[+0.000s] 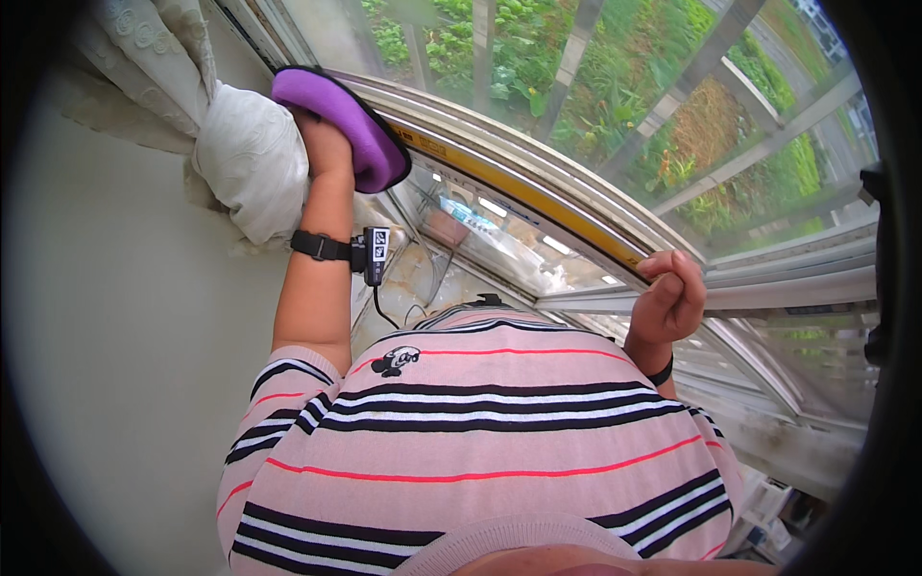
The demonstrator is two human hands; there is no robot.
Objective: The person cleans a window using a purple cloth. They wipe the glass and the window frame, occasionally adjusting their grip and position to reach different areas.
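My left hand (328,142) is up at the left end of the window frame (504,155), holding a purple cloth with black edging (324,90). The cloth hides most of its fingers and lies against the frame. Along the frame runs a yellow strip (497,176) that bears writing. My right hand (671,299) is at the strip's other end, fingers curled over the edge of the frame. Behind the frame is the window glass (612,93), with metal bars outside it.
A knotted white curtain (252,158) hangs right beside my left wrist, against a pale wall (144,324). Below the frame lie a marbled tile floor (410,277) and a plastic package (475,219). A cable runs from the device (374,255) strapped to my left forearm.
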